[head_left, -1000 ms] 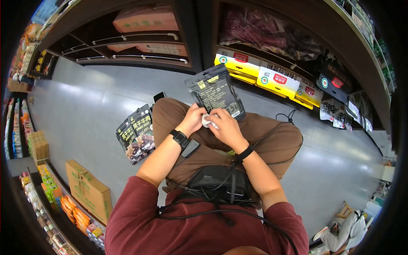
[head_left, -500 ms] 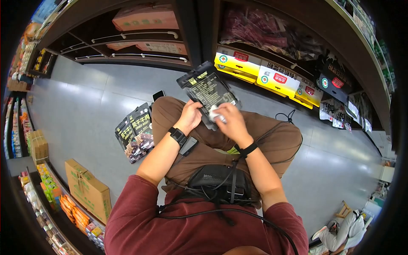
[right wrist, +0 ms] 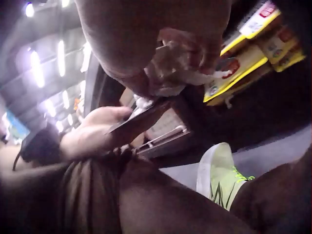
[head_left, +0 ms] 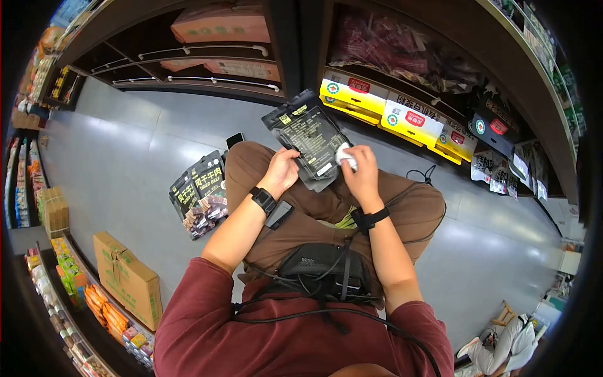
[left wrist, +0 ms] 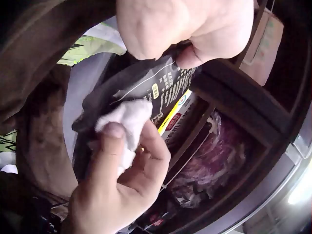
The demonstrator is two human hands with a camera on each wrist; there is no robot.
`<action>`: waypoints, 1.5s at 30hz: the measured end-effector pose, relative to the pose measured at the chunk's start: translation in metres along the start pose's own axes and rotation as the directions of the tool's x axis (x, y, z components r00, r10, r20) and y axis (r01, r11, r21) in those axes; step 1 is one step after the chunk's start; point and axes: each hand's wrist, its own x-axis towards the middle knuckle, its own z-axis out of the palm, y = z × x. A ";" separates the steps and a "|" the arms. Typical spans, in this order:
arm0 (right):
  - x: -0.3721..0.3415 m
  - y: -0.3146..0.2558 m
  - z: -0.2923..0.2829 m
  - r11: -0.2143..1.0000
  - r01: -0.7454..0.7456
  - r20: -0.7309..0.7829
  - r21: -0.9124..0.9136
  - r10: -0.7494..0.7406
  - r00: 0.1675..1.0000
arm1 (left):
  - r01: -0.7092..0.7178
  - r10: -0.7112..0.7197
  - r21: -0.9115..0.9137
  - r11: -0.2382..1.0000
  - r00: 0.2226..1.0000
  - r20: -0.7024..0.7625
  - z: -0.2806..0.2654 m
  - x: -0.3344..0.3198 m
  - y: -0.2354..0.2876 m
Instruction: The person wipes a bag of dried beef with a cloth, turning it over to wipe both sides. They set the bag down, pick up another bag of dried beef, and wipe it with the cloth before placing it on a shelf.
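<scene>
Held above the crossed legs, a black printed pouch (head_left: pixel 306 135) tilts with its text side up. My left hand (head_left: pixel 282 169) grips it by the left edge, thumb lying on the printed face. My right hand (head_left: pixel 362 173) pinches a crumpled white wipe (head_left: pixel 345 157) at the pouch's right edge. From the left wrist, the wipe (left wrist: pixel 127 122) shows bunched between right thumb and fingers, overlapping the pouch (left wrist: pixel 146 83). In the right wrist view the pouch appears nearly edge-on, with the right hand (right wrist: pixel 156 39) large above it.
Dried beef pouches (head_left: pixel 204 195) lie overlapping on the floor left of the knee, near a phone (head_left: pixel 234 140). Yellow-and-white boxes (head_left: pixel 411 119) line the low shelf ahead. A cardboard box (head_left: pixel 127 276) stands at left; another person (head_left: pixel 502 345) is at lower right.
The right hand has carried the wipe from beside the left hand across the pouch to its right edge. The pouch has shifted left and its lower part is uncovered.
</scene>
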 end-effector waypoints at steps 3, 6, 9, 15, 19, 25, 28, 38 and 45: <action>-0.004 -0.034 0.004 0.974 0.173 0.312 0.148 -0.212 0.926 | -0.004 0.003 -0.027 1.000 1.000 -0.028 -0.006 0.003 0.000; -0.004 -0.038 0.009 0.966 0.196 0.355 0.168 -0.245 0.902 | 0.021 -0.019 -0.034 0.999 0.999 0.046 -0.005 -0.001 0.002; 0.001 -0.018 0.002 0.992 0.098 0.223 0.076 -0.112 0.968 | -0.082 0.082 -0.029 0.996 0.997 0.005 -0.009 0.005 -0.004; 0.002 0.036 -0.013 0.985 -0.170 -0.048 0.019 0.171 0.984 | -0.006 0.008 -0.030 1.000 0.998 0.069 0.008 -0.005 0.002; -0.004 0.061 -0.008 0.961 -0.251 -0.010 0.114 0.254 0.967 | -0.051 0.053 -0.032 0.998 0.997 0.053 -0.002 0.001 -0.008; 0.000 0.063 -0.014 0.666 -0.389 0.223 0.636 0.324 0.919 | -0.013 0.013 -0.011 1.000 1.000 0.008 0.010 -0.011 0.004; 0.011 0.043 -0.026 0.723 -0.335 0.121 0.603 0.332 0.935 | -0.046 0.046 0.007 0.999 0.999 0.009 0.023 -0.012 0.005; 0.023 -0.067 -0.042 0.961 0.008 0.334 0.278 -0.104 0.937 | 0.256 -0.339 0.271 0.928 0.883 0.325 0.041 -0.045 0.016; 0.016 -0.116 -0.036 0.934 0.201 0.491 0.295 -0.329 0.807 | -0.064 0.024 0.310 0.949 0.991 0.132 0.029 -0.072 0.017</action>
